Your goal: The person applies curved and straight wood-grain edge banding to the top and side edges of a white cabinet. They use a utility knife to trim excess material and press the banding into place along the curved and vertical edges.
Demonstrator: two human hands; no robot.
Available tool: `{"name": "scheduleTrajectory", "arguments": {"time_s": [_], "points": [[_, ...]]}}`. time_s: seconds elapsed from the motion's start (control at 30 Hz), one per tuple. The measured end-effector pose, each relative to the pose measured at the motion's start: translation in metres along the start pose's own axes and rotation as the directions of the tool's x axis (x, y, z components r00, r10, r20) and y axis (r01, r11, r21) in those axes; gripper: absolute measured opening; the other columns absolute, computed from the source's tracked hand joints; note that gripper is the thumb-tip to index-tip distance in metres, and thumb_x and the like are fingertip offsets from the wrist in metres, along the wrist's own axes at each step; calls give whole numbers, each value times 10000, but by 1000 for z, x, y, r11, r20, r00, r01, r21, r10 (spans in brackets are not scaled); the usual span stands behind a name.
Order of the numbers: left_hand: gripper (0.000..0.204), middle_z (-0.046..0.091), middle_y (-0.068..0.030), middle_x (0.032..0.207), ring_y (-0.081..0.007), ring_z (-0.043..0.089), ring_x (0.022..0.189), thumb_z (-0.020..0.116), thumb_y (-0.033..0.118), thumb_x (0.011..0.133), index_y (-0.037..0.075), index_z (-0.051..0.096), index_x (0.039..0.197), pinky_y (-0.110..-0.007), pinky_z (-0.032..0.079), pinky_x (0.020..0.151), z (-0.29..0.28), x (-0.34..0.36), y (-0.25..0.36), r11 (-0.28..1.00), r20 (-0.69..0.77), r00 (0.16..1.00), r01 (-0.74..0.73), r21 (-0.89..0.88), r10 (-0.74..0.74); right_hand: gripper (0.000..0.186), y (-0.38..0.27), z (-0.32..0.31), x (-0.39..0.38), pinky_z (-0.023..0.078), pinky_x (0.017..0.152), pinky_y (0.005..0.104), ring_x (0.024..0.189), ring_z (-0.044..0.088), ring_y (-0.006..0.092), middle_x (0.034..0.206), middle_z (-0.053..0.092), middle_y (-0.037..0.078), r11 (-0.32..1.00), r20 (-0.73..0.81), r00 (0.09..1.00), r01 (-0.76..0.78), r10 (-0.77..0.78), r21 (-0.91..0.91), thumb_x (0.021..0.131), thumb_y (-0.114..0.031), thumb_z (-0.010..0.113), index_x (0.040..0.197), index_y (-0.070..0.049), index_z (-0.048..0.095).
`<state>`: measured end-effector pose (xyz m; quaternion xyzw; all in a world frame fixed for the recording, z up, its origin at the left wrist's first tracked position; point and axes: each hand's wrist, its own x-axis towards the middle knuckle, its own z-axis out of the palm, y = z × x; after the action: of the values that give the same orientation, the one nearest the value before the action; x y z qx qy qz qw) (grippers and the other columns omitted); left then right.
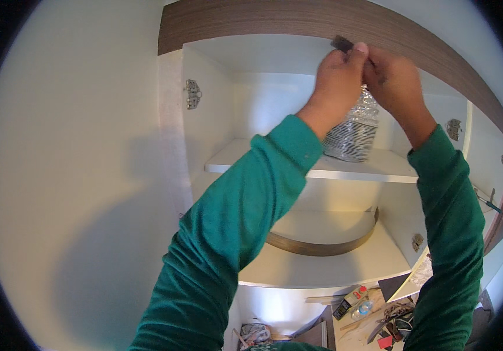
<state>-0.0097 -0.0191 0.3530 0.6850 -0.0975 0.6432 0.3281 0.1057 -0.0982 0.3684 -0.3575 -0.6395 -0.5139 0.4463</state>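
Observation:
Both my hands are raised together just below the brown wood-grain panel (263, 20) along the cabinet's top. My left hand (336, 85) is closed, its thumb pressed against a short dark strip (342, 43) whose end pokes out beyond the fingers. My right hand (396, 82) is closed too and meets the left one at the strip's other end. Much of the strip is hidden by the fingers. Behind and below my hands, a silver flexible duct (351, 140) stands on the cabinet's upper shelf (380, 165).
A curved brown edging band (316, 248) lies on the lower shelf (321, 275). Metal hinges (193, 95) are fixed to the side walls. At the bottom right, a bottle with a red cap (351, 301) and assorted tools (395, 322) lie on a wooden surface. A pale wall (76, 175) rises at left.

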Motion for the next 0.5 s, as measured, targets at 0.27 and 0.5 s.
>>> {"name": "scheduleTrajectory", "arguments": {"time_s": [0.27, 0.5], "points": [[429, 680, -83, 921, -183, 651, 833, 498, 397, 1024, 1, 647, 950, -323, 521, 786, -2, -4, 14, 992, 59, 994, 83, 100, -90, 160, -9, -3, 2, 515, 675, 504, 773, 647, 411, 795, 680, 162, 994, 35, 998, -63, 61, 88, 887, -219, 586, 958, -103, 670], [421, 654, -85, 861, -174, 610, 790, 543, 401, 1004, 2, 625, 899, -319, 491, 747, 0, -4, 12, 995, 15, 996, 94, -21, -94, 162, -4, -1, 4, 521, 674, 491, 786, 659, 399, 824, 691, 166, 999, 27, 999, -28, 27, 16, 887, -222, 590, 968, -110, 674]]}}
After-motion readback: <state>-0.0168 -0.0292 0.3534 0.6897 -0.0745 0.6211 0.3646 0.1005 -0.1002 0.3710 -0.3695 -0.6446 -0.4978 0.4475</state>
